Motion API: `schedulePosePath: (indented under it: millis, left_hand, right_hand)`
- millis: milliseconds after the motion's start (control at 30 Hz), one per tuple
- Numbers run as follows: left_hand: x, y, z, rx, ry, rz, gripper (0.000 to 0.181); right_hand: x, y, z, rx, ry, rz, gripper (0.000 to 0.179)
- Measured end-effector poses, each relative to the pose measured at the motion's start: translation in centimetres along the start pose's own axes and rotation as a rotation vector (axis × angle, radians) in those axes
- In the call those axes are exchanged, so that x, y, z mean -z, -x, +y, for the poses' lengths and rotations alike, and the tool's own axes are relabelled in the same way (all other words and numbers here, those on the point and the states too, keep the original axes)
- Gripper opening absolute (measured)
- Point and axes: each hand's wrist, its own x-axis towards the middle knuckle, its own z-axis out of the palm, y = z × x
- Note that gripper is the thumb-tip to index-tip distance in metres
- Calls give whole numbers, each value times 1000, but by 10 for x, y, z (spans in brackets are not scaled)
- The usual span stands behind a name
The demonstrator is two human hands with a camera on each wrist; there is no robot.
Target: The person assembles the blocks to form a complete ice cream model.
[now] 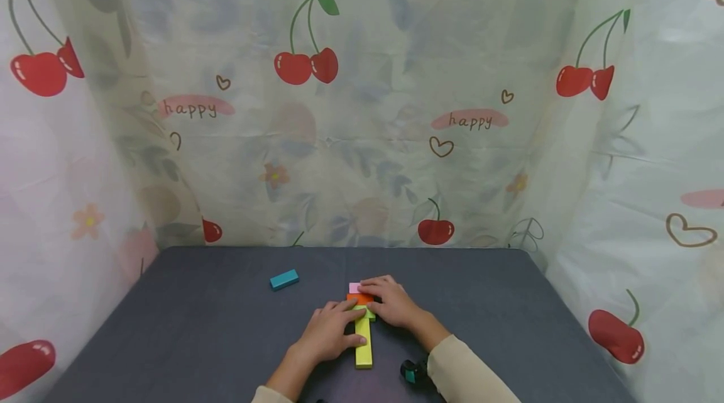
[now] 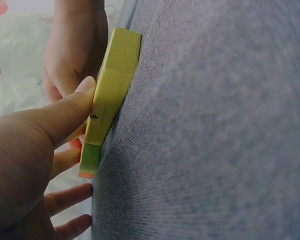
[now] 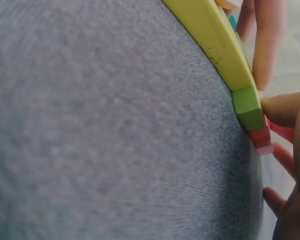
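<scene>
A row of wooden blocks lies flat on the dark table, running away from me: a long yellow block (image 1: 364,358) nearest, then a green block (image 1: 371,314), an orange block (image 1: 353,297) and a pink block (image 1: 354,288). My left hand (image 1: 327,331) rests on the row from the left, its thumb on the yellow block and a fingertip over the green one. From the right, my right hand (image 1: 397,304) touches the far part, thumb at the green block (image 3: 249,107) and fingers over the orange and pink ones. Both hands' fingers are extended, partly hiding the blocks.
A blue block (image 1: 284,280) lies apart, toward the back left of the table. The dark grey tabletop (image 1: 186,327) ends at a patterned curtain (image 1: 362,189) behind and at both sides. A black wrist device (image 1: 413,371) shows beside my right sleeve (image 1: 466,371).
</scene>
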Motion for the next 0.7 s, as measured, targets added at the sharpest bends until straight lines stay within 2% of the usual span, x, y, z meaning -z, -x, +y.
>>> schedulePosePath:
  millis: [267,600,700]
  left_hand:
    - [-1,-1,-2,0,1,-7,61]
    - [-1,-1,-2,2,-3,-6,61]
    - [-1,-1,-2,2,-3,-4,61]
  right_hand:
    - [2,-1,-2,46,-23,-12,39]
    - [8,-5,-3,83,104,-46,40]
    - [9,-4,-4,96,105,-30,41]
